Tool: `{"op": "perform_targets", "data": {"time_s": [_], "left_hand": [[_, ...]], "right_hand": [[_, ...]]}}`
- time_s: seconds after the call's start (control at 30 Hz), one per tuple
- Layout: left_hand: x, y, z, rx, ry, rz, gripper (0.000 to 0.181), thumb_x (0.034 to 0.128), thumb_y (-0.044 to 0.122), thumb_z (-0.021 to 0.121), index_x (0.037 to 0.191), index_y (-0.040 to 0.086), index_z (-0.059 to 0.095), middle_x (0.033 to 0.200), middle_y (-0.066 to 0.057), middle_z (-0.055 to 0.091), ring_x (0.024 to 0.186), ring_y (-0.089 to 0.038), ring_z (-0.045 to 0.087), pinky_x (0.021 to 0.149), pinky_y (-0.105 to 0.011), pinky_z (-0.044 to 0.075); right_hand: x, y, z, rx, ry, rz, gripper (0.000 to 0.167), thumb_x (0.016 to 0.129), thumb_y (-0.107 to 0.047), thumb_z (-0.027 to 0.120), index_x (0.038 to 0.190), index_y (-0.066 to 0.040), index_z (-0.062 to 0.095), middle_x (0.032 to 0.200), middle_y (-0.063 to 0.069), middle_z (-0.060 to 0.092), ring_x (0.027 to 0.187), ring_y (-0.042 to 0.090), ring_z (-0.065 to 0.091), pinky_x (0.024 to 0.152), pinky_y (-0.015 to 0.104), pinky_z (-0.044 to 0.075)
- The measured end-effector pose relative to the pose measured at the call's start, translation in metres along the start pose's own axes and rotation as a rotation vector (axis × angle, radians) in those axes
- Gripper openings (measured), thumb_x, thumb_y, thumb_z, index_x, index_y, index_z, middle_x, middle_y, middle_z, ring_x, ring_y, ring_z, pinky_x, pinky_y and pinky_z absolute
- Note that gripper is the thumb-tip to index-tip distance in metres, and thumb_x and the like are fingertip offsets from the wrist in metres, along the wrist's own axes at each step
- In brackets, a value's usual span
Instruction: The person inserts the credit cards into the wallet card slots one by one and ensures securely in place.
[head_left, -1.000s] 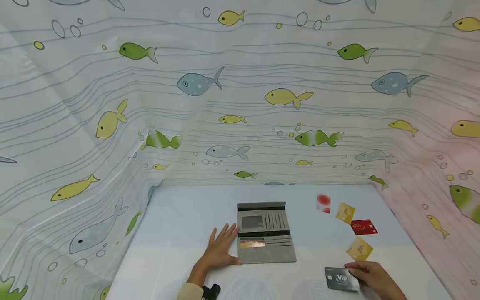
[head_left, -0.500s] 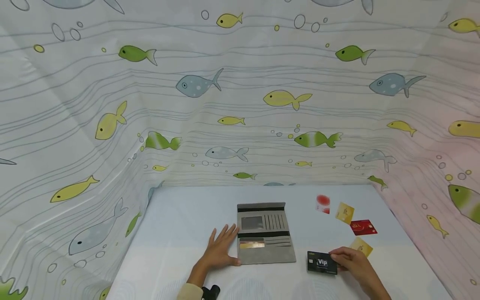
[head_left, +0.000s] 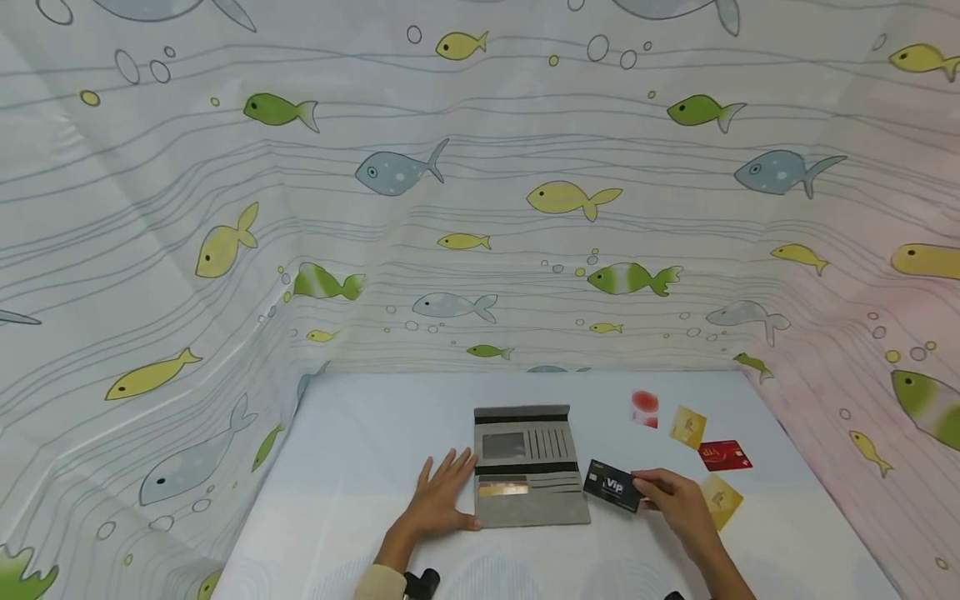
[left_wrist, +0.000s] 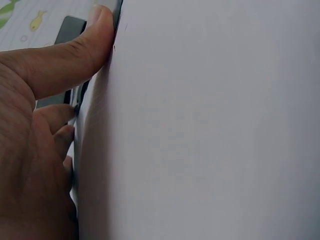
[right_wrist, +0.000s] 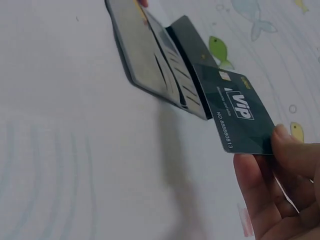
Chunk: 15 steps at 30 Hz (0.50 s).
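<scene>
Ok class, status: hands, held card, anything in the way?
Left fingers against wallet. Right fingers pinching dark Vip card, by wallet's right edge. No obstruction visible between.

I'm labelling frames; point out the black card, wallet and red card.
Black card (right_wrist: 236,111), right wrist view, middle of its printed face.
Wallet (head_left: 528,468), head view, dark band across its middle.
Red card (head_left: 725,455), head view, centre of its face.

Screened-off spot, kind of room unclear, creased fish-print sheeting (head_left: 487,108) on three sides, pale tabletop (head_left: 367,433)

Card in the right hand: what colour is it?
The card is very dark, greenish black, clearest in the right wrist view.
</scene>
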<state>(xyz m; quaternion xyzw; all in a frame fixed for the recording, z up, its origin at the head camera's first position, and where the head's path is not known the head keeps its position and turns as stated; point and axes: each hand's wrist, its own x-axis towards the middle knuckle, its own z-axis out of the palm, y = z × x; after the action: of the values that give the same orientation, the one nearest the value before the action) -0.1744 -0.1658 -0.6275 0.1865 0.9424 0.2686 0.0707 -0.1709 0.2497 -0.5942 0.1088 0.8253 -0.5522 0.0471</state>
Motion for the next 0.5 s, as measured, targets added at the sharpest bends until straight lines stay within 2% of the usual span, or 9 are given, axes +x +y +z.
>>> {"op": "perform_targets", "data": {"time_s": [0.3,0.5], "left_hand": [[0.003,0.001,0.002,-0.008,-0.002,-0.001,0.113,0.0679,0.056,0.083,0.158,0.011,0.030,0.166,-0.011,0.026,0.154,-0.040,0.018,0.119,-0.069,0.000],[0.003,-0.002,0.001,-0.001,0.001,0.007,0.113,0.0682,0.057,0.083,0.158,0.011,0.030,0.166,-0.011,0.026,0.153,-0.041,0.018,0.118,-0.069,-0.001]], "right_hand": [[0.017,-0.016,0.014,0.051,-0.061,-0.083,0.021,0.096,-0.006,0.065,0.115,-0.002,0.071,0.116,0.018,0.070,0.092,0.018,0.069,0.075,0.027,0.062],[0.026,-0.022,0.027,0.082,-0.082,-0.120,0.020,0.095,-0.006,0.065,0.113,-0.001,0.071,0.112,0.018,0.071,0.091,0.020,0.070,0.076,0.028,0.062]]}}
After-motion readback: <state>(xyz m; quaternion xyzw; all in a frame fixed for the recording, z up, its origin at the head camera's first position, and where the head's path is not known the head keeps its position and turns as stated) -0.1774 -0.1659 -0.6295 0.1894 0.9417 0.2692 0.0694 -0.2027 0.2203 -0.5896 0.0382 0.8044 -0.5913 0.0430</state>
